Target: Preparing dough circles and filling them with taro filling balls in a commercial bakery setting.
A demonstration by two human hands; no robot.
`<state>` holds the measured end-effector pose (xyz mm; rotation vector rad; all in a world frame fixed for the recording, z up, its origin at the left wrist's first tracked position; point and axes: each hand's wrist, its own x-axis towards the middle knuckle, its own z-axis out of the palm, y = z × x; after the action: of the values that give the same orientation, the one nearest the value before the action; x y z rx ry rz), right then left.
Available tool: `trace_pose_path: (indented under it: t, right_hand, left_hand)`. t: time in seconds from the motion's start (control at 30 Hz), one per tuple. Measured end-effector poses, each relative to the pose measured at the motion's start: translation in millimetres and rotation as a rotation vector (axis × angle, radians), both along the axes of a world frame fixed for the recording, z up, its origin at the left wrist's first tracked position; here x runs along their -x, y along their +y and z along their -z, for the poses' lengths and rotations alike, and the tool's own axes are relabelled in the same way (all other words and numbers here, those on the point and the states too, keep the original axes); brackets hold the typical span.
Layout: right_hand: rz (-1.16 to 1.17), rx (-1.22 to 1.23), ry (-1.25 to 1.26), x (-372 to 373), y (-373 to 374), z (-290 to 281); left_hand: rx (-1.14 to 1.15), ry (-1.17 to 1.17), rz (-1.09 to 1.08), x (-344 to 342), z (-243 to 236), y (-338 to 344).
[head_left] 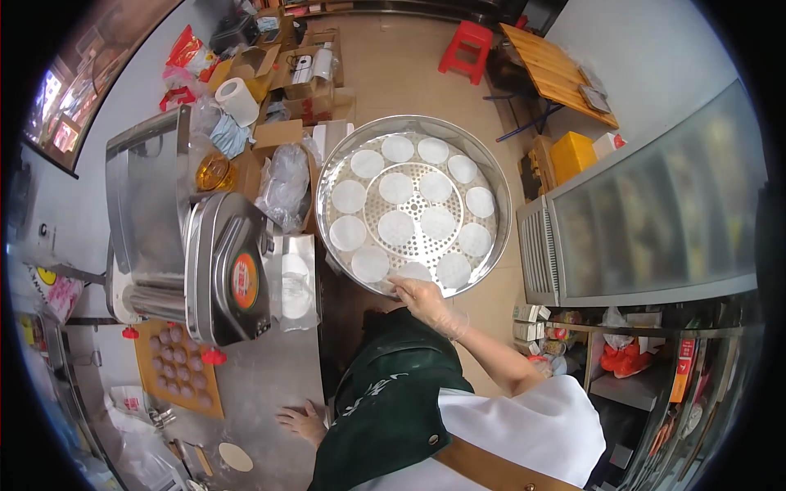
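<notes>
A wide round steel steamer tray (413,124) with a perforated bottom stands in front of me. Several white paper rounds (396,188) lie spread over its floor, a few of them close to the wall. My right hand (422,303), in a thin clear glove, is at the tray's near rim beside the nearest paper round (415,271). Its fingers are bent together, and what they grip, if anything, is hidden. At lower left, my left hand (303,422) rests on the steel worktop (270,376), fingers spread and holding nothing.
Left of the tray stands a metal press-like machine (229,270), with a stack of white rounds (295,296) beside it. Below are an orange board (149,360) of purplish balls, a flat dough disc (236,457) and a rolling pin (203,461). A glass-door cabinet (655,204) stands right.
</notes>
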<state>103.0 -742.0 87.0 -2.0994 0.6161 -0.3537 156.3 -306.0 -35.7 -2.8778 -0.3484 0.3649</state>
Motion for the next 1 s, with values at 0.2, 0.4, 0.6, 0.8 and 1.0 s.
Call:
trace_pose_path:
  t: [0.2,0.4,0.6,0.8,1.0]
  right_hand:
    - [0.047,0.018,-0.032,10.5,-37.4,10.0]
    - [0.149,-0.116,-0.035,25.7,-52.6,18.1]
    - [0.095,-0.258,0.012,18.8,-42.6,0.5]
    - [-0.058,-0.171,-0.007,-6.7,-56.0,-6.8]
    - [-0.237,-0.292,-0.021,-69.7,-16.9,-15.2]
  left_hand:
    - [0.03,0.089,-0.001,-2.2,6.8,4.4]
    - [0.099,0.172,-0.008,-13.8,-14.5,-4.6]
    - [0.221,0.102,-0.064,-3.9,-23.6,11.9]
    - [0.53,-0.217,-0.101,-3.2,-17.4,4.5]
    - [0.776,-0.418,-0.452,45.8,-33.3,-21.5]
